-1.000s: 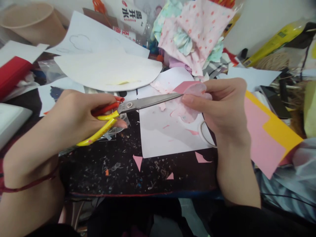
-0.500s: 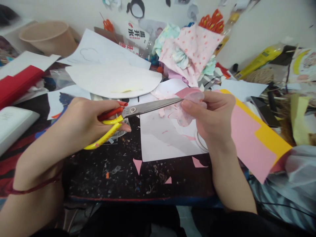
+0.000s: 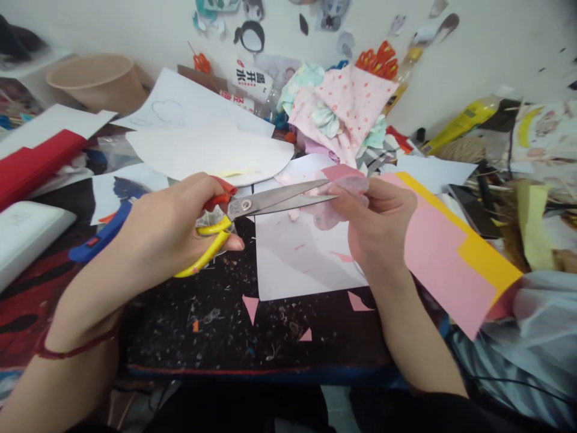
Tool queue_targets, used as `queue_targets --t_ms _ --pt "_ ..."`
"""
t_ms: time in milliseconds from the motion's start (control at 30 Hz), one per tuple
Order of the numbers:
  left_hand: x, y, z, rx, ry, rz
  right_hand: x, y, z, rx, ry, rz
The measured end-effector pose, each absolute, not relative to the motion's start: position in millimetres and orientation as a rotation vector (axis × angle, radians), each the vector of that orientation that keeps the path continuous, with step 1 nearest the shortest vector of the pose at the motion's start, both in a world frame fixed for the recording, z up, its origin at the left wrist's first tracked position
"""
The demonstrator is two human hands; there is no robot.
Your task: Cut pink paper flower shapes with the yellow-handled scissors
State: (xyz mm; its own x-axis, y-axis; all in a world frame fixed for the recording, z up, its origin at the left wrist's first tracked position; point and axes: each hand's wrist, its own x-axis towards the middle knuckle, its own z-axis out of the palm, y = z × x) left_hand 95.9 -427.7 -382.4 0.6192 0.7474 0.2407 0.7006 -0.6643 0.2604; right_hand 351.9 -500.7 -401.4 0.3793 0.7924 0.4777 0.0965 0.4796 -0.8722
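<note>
My left hand [image 3: 174,219] is closed round the handles of a pair of scissors [image 3: 270,200] with red and yellow grips. Their blades are parted and point right, the tips reaching the pink cut-out [image 3: 336,210] by my right hand. Between thumb and fingers, my right hand [image 3: 383,216] pinches this thin pink piece, which has a rounded, wavy edge and a darker pink patch on top. Below the blades lies a white sheet of paper [image 3: 297,258] with small pink scraps on it.
Pink paper scraps [image 3: 251,308] lie on the dark table [image 3: 216,349]. Pink and yellow sheets [image 3: 446,258] are beside my right forearm. A blue utility knife [image 3: 101,234] and a white box-like device [image 3: 31,231] are at left. Crumpled spotted fabric [image 3: 347,102] is heaped at the back.
The scissor blades have parted wider near the pink cut-out. Both hands have shifted slightly in view, the right one leftward, and more of the blue utility knife shows.
</note>
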Motion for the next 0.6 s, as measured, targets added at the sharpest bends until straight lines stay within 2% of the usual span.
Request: queue_targets --t_ms 400,600 --pt "124 -451 -392 2.594 1.214 0.707 335 -501 -411 -0.934 -0.995 0.533" --pt "133 -460 -395 2.561 1.263 0.647 333 -500 -417 -0.938 -0.925 0.643"
